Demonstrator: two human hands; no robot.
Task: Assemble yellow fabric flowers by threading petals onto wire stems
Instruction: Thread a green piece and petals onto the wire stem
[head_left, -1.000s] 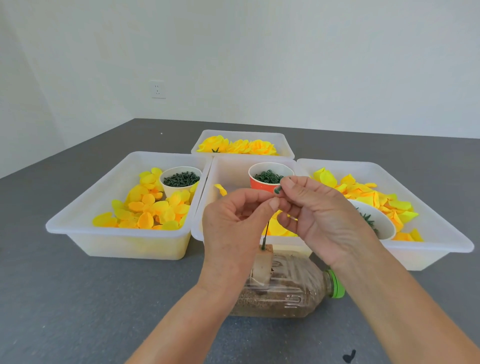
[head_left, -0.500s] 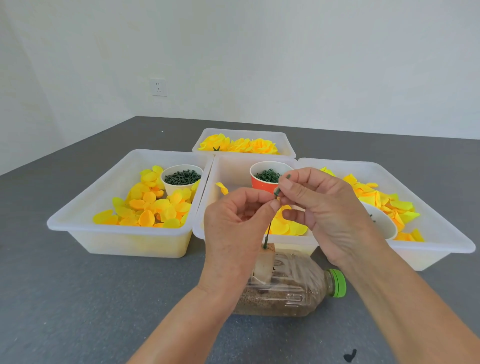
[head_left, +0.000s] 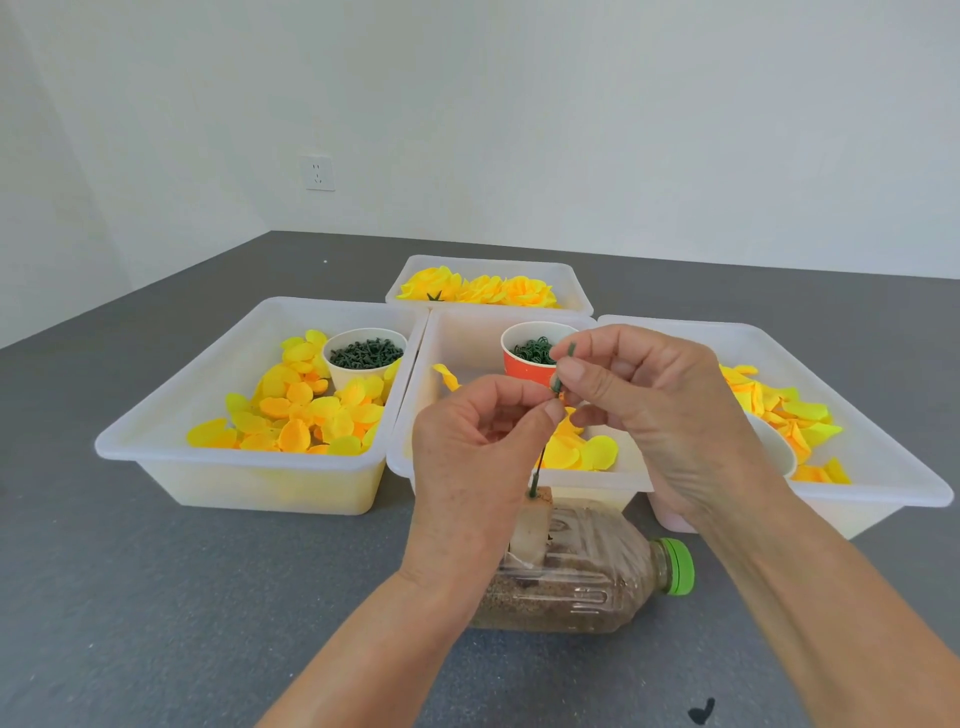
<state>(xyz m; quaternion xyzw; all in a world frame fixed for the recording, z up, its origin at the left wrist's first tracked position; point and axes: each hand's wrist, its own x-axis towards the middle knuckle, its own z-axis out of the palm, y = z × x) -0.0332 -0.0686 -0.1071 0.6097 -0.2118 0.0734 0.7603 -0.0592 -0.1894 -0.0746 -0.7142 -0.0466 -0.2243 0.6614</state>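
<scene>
- The right hand (head_left: 660, 415) pinches a short green tube piece (head_left: 563, 368) between thumb and forefinger, the piece tilted with its top end leaning right
- The left hand (head_left: 478, 457) pinches the thin green wire stem (head_left: 539, 465) just below that piece, thumb tip against the curled forefinger; whether the piece is already on the wire cannot be told
- The stem rises from a pale block (head_left: 532, 530) fixed on a clear plastic bottle (head_left: 582, 587) that lies on its side on the grey table (head_left: 156, 597), green cap to the right, sandy fill inside
- Behind the hands stands the middle white tray (head_left: 467, 332) with loose yellow petals (head_left: 587, 452) and an orange cup (head_left: 527, 366) of green rings
- The left tray (head_left: 156, 415) holds a heap of yellow petals and a white cup (head_left: 358, 371) of dark green pieces
- The right tray (head_left: 883, 499) holds more petals and a white bowl, mostly hidden by the right hand
- The far tray (head_left: 571, 275) holds finished yellow flowers (head_left: 483, 288)
- A wall socket (head_left: 318, 172) sits on the white wall
</scene>
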